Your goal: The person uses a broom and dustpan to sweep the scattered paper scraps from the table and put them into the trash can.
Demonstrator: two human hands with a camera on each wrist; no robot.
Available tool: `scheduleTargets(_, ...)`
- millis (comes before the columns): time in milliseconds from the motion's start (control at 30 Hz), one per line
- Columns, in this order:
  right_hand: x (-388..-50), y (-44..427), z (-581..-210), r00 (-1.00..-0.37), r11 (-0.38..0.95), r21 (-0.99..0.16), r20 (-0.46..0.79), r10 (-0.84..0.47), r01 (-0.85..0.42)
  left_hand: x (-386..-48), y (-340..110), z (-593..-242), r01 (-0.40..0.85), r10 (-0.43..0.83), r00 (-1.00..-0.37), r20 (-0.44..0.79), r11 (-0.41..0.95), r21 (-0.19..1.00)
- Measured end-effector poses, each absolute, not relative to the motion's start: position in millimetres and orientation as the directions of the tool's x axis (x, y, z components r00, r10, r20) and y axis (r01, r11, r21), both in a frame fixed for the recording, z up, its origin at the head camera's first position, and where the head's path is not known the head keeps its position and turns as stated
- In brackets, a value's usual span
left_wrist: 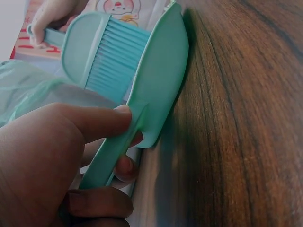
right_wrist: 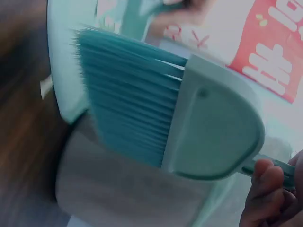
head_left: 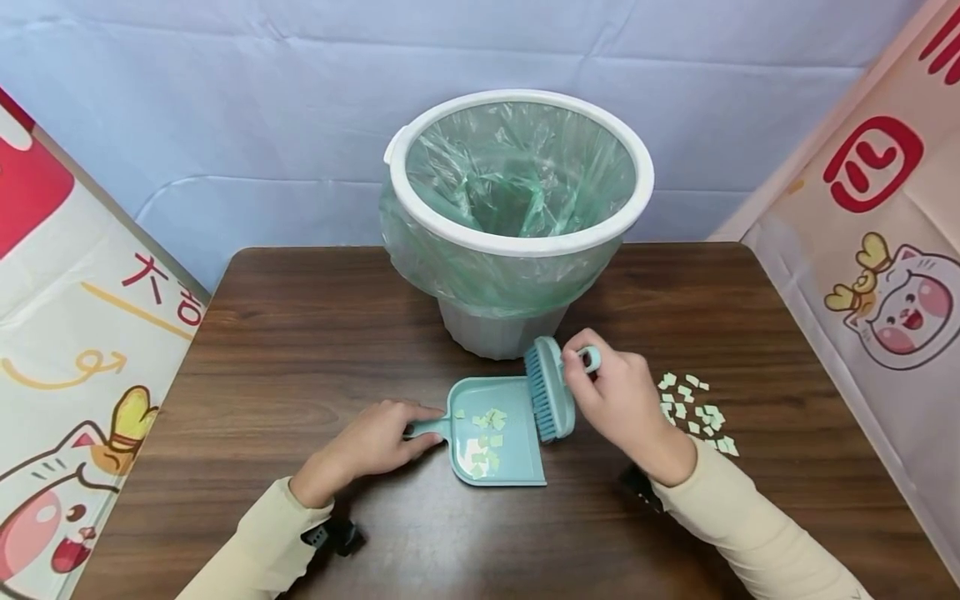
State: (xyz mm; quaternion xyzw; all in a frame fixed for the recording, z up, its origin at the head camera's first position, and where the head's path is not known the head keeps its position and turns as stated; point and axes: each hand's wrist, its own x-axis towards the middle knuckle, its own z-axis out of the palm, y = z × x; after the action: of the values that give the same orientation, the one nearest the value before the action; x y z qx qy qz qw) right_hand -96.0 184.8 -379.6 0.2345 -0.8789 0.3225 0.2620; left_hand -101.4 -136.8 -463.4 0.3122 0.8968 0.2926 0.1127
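Observation:
A light teal dustpan [head_left: 517,433] with pale green paper bits [head_left: 491,419] in it rests on the table. My left hand [head_left: 378,442] grips its handle [left_wrist: 106,158]. The brush [head_left: 557,392] is in my right hand [head_left: 618,392], fingers curled round its handle; its bristles [right_wrist: 132,99] are at the pan's open right edge. More paper bits [head_left: 693,408] lie scattered on the table to the right of my right hand, some partly hidden by the wrist.
Behind the pan a bin [head_left: 498,333] with a white rim [head_left: 525,244] and a green see-through bag [head_left: 487,279] stands on the brown wooden table [head_left: 300,333]. Printed cloths hang at left and right, a pale blue one at the back.

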Motion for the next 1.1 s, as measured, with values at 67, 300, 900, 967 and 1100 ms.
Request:
scheduleTargets(67, -99.1, 190.0, -377.2, -0.758, 0.712, -0.428, 0.613, -0.225, -0.557, -101.5, -136.6, -463.1, 0.493, 0.624, -0.781, -0.019, 0.635, 0.595)
scheduleTargets(300, -109.1, 195.6, -387.5, -0.760, 0.782, -0.382, 0.627, -0.171, -0.492, -100.6, -136.2, -461.6, 0.493, 0.618, -0.786, -0.014, 0.640, 0.590)
scheduleTargets(900, -110.1, 195.9, -391.5, -0.860, 0.668, -0.623, 0.509, -0.051, -0.408, -98.1, -136.3, -463.1, 0.481, 0.610, -0.792, -0.018, 0.642, 0.598)
scheduleTargets(967, -111.1, 198.4, -389.2, -0.854, 0.683, -0.606, 0.517, -0.051, -0.408, -97.6, -136.5, -463.1, 0.483, 0.609, -0.793, -0.013, 0.641, 0.596)
scheduleTargets(1100, -112.5, 202.3, -388.1, -0.850, 0.725, -0.561, 0.523, -0.063, -0.400, -96.5, -136.4, -463.3, 0.493, 0.609, -0.793, -0.005, 0.646, 0.583)
